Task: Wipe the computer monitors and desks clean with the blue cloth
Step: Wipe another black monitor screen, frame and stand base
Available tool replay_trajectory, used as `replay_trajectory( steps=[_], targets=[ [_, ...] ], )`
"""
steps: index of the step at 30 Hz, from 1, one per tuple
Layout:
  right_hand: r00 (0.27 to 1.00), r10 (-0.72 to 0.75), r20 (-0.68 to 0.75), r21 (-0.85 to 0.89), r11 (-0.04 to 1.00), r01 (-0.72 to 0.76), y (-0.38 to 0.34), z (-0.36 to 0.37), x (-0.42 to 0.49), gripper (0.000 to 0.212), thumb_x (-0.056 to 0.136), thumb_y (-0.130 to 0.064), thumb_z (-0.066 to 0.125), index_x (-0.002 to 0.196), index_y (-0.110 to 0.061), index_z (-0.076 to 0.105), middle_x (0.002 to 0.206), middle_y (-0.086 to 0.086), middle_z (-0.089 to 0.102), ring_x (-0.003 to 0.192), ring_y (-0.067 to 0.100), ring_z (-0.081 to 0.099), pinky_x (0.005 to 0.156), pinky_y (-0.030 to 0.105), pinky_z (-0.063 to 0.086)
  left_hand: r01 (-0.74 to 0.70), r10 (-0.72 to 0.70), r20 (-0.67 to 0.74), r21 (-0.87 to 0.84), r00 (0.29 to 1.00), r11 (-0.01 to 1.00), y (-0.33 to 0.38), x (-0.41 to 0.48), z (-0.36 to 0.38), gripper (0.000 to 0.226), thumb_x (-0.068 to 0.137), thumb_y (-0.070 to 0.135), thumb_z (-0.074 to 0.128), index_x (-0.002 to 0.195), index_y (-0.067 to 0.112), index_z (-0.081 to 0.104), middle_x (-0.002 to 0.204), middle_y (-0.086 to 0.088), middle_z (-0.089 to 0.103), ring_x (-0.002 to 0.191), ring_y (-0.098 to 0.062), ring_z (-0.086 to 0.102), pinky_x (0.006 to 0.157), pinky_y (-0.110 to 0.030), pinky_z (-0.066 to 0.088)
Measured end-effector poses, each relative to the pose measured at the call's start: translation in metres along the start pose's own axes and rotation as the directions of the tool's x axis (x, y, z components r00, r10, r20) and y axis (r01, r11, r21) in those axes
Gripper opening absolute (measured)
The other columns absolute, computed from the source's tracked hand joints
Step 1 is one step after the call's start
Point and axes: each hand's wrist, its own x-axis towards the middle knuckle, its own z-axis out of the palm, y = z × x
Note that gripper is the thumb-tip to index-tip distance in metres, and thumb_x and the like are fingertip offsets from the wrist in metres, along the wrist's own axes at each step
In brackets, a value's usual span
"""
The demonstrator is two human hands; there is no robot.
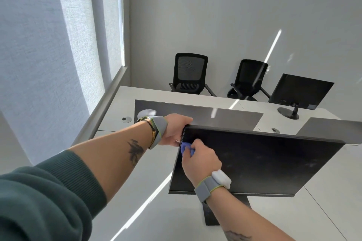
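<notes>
Step in hand: wiping the monitor. Left hand clamps its 10 o'clock corner; right hand grips the blue cloth there. Next stroke likely sweeps toward 3 o'clock.

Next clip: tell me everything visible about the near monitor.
The near monitor is a flat black panel with a thin bezel, its screen dark and faintly smudged. It sits on a black stand on the white desk. The left hand grips its upper left corner; the right hand holds the blue cloth against the screen beside that corner.
</notes>
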Motion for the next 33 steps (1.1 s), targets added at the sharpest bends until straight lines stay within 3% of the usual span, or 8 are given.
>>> replay_trajectory(
  steps=[3, 5, 11, 17, 21, 24, 29, 33],
  targets=[
    [0.974, 0.036, -0.226, 0.194, 0.981, 0.009, -0.011, -0.017, 0.013, 0.029, 0.094, -0.049, 0.051, 0.079, -0.024, 0.047, 0.065, -0.008, 0.055, 0.060, 0.019, 0.055, 0.056, 0.032, 0.048, -0.030, 0.031, -0.019, 0.038, 0.999, 0.999, 0.000, -0.001, 0.002, 0.025, 0.102, 0.031, 0.043, 0.103, 0.014, 0.060, 0.095, -0.011, 0.062, 0.086, -0.024, 0.057, 0.082, -0.034, 0.052],
    [0.960, 0.014, -0.278, 0.205, 0.978, 0.045, -0.014, -0.023, 0.021, 0.032, 0.095, -0.052, 0.051, 0.078, -0.025, 0.045, 0.063, -0.009, 0.053, 0.057, 0.015, 0.053, 0.052, 0.030, 0.044, -0.040, 0.042, -0.038, 0.055, 0.998, 0.998, 0.001, -0.003, 0.002, 0.021, 0.099, 0.024, 0.045, 0.094, 0.014, 0.062, 0.088, -0.010, 0.062, 0.079, -0.023, 0.057, 0.080, -0.034, 0.053],
    [0.988, -0.116, -0.097, -0.034, 0.993, 0.114, -0.003, -0.002, 0.006, 0.021, 0.098, -0.046, 0.047, 0.088, -0.029, 0.041, 0.088, -0.010, 0.054, 0.069, 0.016, 0.057, 0.058, 0.029, 0.044, -0.044, 0.061, -0.139, 0.124, 0.988, 0.991, -0.001, -0.002, 0.004, 0.020, 0.094, 0.026, 0.044, 0.081, 0.012, 0.051, 0.075, -0.014, 0.055, 0.073, -0.027, 0.050, 0.076, -0.035, 0.047],
    [0.932, -0.073, -0.355, 0.177, 0.974, 0.144, -0.002, -0.012, 0.015, 0.014, 0.087, -0.035, 0.058, 0.082, -0.025, 0.050, 0.077, -0.008, 0.055, 0.058, 0.016, 0.053, 0.048, 0.029, 0.044, -0.064, 0.102, -0.224, 0.174, 0.969, 0.983, -0.004, -0.004, 0.015, 0.025, 0.093, 0.024, 0.040, 0.075, 0.012, 0.053, 0.079, -0.013, 0.050, 0.073, -0.027, 0.046, 0.079, -0.038, 0.050],
    [0.908, -0.344, -0.239, -0.102, 0.939, 0.328, 0.013, 0.016, 0.005, 0.017, 0.084, -0.037, 0.049, 0.086, -0.022, 0.056, 0.084, -0.003, 0.060, 0.057, 0.022, 0.059, 0.044, 0.029, 0.046, -0.052, 0.105, -0.263, 0.200, 0.959, 0.978, -0.005, -0.009, 0.013, 0.026, 0.093, 0.025, 0.040, 0.080, 0.009, 0.056, 0.080, -0.016, 0.060, 0.077, -0.030, 0.057, 0.085, -0.041, 0.055],
    [0.938, -0.269, -0.218, -0.063, 0.963, 0.262, 0.027, 0.023, 0.001, 0.011, 0.084, -0.032, 0.060, 0.085, -0.023, 0.053, 0.081, -0.005, 0.061, 0.059, 0.022, 0.061, 0.046, 0.032, 0.049, -0.052, 0.103, -0.266, 0.194, 0.958, 0.980, -0.007, -0.012, 0.012, 0.029, 0.087, 0.028, 0.041, 0.091, 0.007, 0.059, 0.092, -0.020, 0.062, 0.086, -0.033, 0.061, 0.091, -0.051, 0.057],
    [0.867, -0.174, -0.467, 0.183, 0.941, 0.286, 0.001, 0.005, 0.013, 0.015, 0.086, -0.027, 0.062, 0.078, -0.019, 0.054, 0.075, -0.006, 0.056, 0.056, 0.018, 0.053, 0.044, 0.032, 0.046, -0.046, 0.108, -0.258, 0.233, 0.960, 0.971, -0.003, -0.019, 0.020, 0.025, 0.091, 0.026, 0.040, 0.080, 0.011, 0.056, 0.090, -0.017, 0.056, 0.082, -0.030, 0.052, 0.090, -0.046, 0.054],
    [0.897, -0.269, -0.351, 0.001, 0.958, 0.288, 0.004, 0.030, 0.005, 0.021, 0.076, -0.027, 0.077, 0.081, -0.019, 0.058, 0.081, -0.002, 0.059, 0.059, 0.022, 0.060, 0.043, 0.029, 0.046, -0.056, 0.140, -0.289, 0.282, 0.947, 0.958, 0.000, -0.021, 0.020, 0.030, 0.097, 0.024, 0.038, 0.074, 0.009, 0.050, 0.077, -0.019, 0.055, 0.068, -0.030, 0.053, 0.078, -0.040, 0.057]
  ],
)
